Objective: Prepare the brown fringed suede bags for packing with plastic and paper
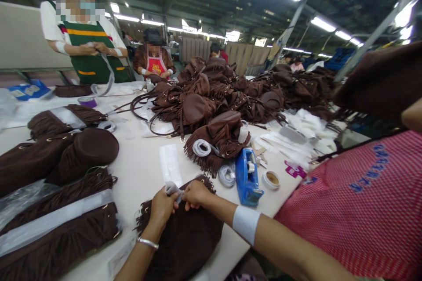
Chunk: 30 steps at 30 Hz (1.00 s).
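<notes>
Pinching a small white paper wad [172,189] between my left hand [162,207] and right hand [197,194], both closed on it, atop the brown fringed suede bag [184,237] nearest me. Wrapped bags [59,224] lie left; a large pile [224,96] looks unwrapped.

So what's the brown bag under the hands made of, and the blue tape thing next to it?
The brown bag looks like suede or a soft fake suede: matte, fuzzy, no shine, with a cut fringe along its edge. The left hand and right hand pinch a small pale strip, perhaps paper or tape. The blue tape dispenser looks like hard plastic: smooth and slightly glossy.
</notes>
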{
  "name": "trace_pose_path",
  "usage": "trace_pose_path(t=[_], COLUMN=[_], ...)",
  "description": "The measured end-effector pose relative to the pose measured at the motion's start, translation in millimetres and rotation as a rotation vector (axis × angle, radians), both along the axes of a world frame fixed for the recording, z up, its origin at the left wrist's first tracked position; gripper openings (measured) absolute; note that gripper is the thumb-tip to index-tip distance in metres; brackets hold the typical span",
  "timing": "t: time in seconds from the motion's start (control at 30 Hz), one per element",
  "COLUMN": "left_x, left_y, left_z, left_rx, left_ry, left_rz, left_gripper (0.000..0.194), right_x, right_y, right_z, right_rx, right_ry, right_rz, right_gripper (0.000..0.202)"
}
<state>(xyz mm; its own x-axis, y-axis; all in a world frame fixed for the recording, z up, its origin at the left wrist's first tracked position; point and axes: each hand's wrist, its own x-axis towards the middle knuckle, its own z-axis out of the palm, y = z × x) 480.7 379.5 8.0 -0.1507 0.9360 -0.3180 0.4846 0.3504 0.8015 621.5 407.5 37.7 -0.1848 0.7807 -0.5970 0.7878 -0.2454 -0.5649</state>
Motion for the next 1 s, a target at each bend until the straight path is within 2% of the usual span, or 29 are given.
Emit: trace_pose_path(t=[0.13,0.27,0.43,0.57,0.77,0.9,1.0], left_x=[1,0,1,2,2,2,-1], left_y=[3,5,4,1,2,4,0], left_z=[-3.9,-7.2,-4.8,0.8,0.8,-5.6,-7.5], left_rx=[-0.009,-0.02,-0.014,-0.005,-0.013,-0.024,-0.022], left_ry=[0.063,0.127,0.216,0.272,0.27,0.231,0.193], left_rz=[-0.019,-0.053,-0.084,-0.092,-0.074,-0.045,-0.032], left_gripper=[0.009,0.018,0.027,0.028,0.029,0.027,0.024], right_x=[-10,-16,-23,-31,-26,-9,2], right_y=[-2,-1,0,-5,-19,-22,-17], right_z=[-10.6,-19.6,-19.5,-10.1,8.2,8.1,2.4], right_rx=[0.018,0.04,0.062,0.138,0.393,0.523,0.535], right_ry=[-0.042,-0.1,-0.228,-0.341,-0.371,-0.318,-0.246], right_rz=[-0.092,-0.131,-0.134,-0.087,0.065,0.099,0.132], right_gripper=[0.032,0.037,0.027,0.024,0.026,0.031,0.03])
